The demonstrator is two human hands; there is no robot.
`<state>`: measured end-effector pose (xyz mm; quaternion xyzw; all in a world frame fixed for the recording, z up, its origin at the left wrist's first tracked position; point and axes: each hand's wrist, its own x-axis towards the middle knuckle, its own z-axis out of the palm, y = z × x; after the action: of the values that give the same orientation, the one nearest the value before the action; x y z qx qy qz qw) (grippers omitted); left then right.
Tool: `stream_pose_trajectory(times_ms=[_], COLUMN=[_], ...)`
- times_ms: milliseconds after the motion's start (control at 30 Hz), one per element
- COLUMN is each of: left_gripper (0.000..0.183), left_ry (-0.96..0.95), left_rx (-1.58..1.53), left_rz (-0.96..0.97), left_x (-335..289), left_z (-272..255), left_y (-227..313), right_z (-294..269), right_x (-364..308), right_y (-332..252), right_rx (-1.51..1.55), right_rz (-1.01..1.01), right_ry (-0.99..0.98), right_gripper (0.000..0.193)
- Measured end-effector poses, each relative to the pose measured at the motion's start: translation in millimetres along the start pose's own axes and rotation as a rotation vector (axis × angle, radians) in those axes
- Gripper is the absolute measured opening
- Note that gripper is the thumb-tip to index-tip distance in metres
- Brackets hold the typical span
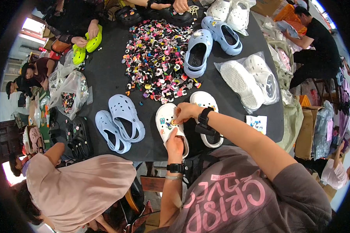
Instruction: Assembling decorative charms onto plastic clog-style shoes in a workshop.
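A white clog [163, 134] with small colourful charms on its upper is held near the table's front edge. My left hand [175, 144] grips it by the heel end, thumb along the top. Over the upper, my right hand [189, 112] is closed in a pinch, fingertips against the holes beside a yellow round charm; whatever lies between them is hidden. The matching white clog [201, 99] rests on the table under my right wrist, partly covered by it. Just beyond both clogs spreads a big heap of loose shoe charms [157, 58].
Light blue clogs stand in a pair [124, 112] to the left and another pair [198, 48] beyond. Bagged white clogs [245, 83] and a small charm packet [256, 124] lie right. Across the dark table [105, 73], co-workers handle lime clogs [93, 40] and black ones. Someone sits close at left.
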<state>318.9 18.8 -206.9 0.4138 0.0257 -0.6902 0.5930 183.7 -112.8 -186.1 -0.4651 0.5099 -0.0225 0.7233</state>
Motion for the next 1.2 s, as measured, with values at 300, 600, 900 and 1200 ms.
stream_pose_trajectory(times_ms=[300, 600, 900, 1200], left_gripper=[0.037, 0.031, 0.029, 0.031], left_ry=[0.107, 0.141, 0.113, 0.079], left_rx=[0.001, 0.056, 0.049, 0.046], left_rz=[-0.066, 0.017, -0.017, -0.002], left_x=[13, 8, 8, 7], left_z=[9, 27, 21, 12], left_y=[-1, -3, -1, -2], right_z=[1, 8, 29, 28], right_x=[-2, -33, -24, -23], right_y=[-7, 21, 29, 23], right_rx=[-0.055, -0.137, -0.023, -0.001], right_rz=[0.027, -0.311, -0.363, -0.291], right_ry=[0.017, 0.213, 0.282, 0.224], right_gripper=[0.057, 0.04, 0.024, 0.024])
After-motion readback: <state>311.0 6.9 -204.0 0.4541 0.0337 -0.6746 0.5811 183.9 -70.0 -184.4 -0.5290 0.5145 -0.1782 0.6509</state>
